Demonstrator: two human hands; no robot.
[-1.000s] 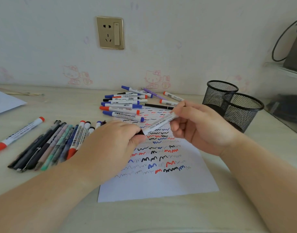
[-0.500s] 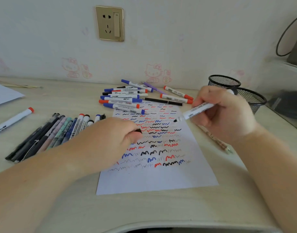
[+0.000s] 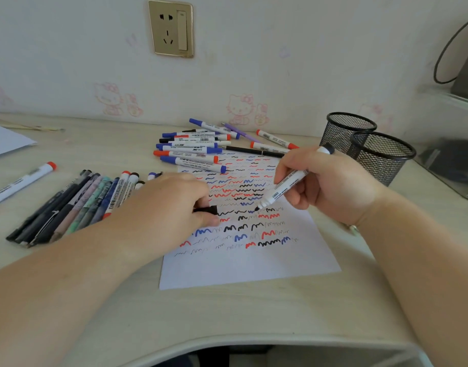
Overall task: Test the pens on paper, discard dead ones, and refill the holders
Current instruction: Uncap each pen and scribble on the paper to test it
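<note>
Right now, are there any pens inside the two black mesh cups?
No, both mesh pen holders look empty, and the pens lie in a pile and a row on the desk.

Single head-worn wide-angle view, aimed forward and down, close over the desk (image 3: pixel 254 313), both forearms entering from the bottom edge, wall (image 3: pixel 280 62) at top, no second view to overlap
</note>
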